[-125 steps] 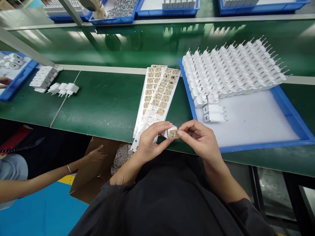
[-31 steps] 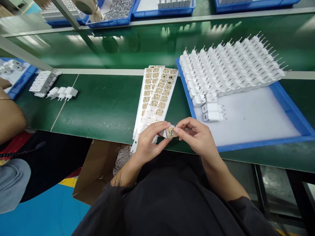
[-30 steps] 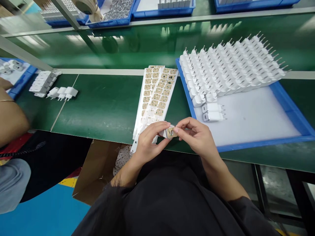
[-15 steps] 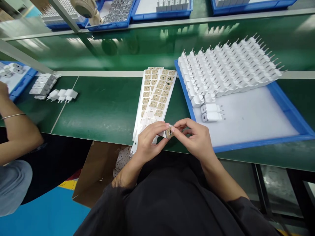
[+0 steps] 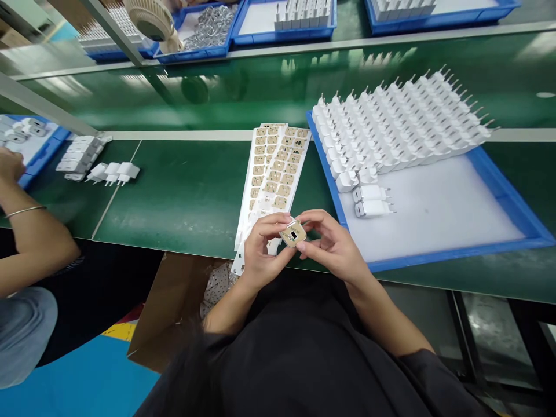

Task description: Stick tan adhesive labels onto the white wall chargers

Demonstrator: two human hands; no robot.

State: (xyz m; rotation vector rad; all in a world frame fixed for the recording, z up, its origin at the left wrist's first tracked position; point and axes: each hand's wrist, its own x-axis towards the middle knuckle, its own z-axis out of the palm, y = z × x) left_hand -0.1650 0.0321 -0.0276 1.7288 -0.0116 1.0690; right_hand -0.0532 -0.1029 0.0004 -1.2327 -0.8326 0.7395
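Lower center of frame, a charger point(image 5: 293, 233) is held between both hands, just above the bench's front edge. Its tan end, with a dark rectangular slot, faces up toward the camera; the white body is mostly hidden. Left hand point(image 5: 266, 246) grasps it from the left, fingers over the top, thumb below. Right hand point(image 5: 328, 246) has thumb and forefinger on the right side of the tan end; can't tell if they pinch it or only touch.

Center, behind the left hand: overlapping white sheets point(image 5: 289, 165) with tan pieces in rows, lying on the green bench point(image 5: 186, 200), lower ends partly covered by the hand. Right of frame: blue tray point(image 5: 438, 260), charger rows point(image 5: 399, 127) packed across its far part, prongs up; two chargers point(image 5: 372, 201) on their sides near its left edge, prongs pointing right.

Left of frame: three chargers point(image 5: 113, 172) side by side on the bench, stack point(image 5: 79, 156) of white units just beside. Far left edge, co-worker's hand point(image 5: 11, 168) at another blue tray point(image 5: 43, 153). Lower left, cardboard box point(image 5: 163, 313) below the bench. Upper left, fan point(image 5: 150, 20) beside a tray of metal parts point(image 5: 212, 28).
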